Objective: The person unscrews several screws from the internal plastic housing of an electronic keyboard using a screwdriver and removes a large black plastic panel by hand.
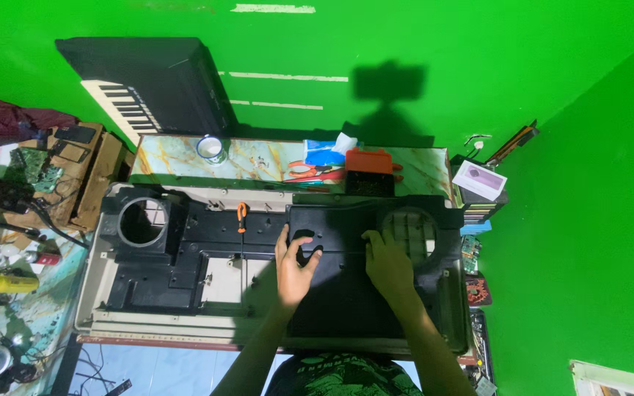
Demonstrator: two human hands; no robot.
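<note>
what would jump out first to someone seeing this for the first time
The vivid green walls fill the background. In the middle lies a big opened casing with black inner panels, and both hands press flat on its right black panel: the left hand by a small opening, the right hand beside a round grille. A keyboard leans against the wall behind.
</note>
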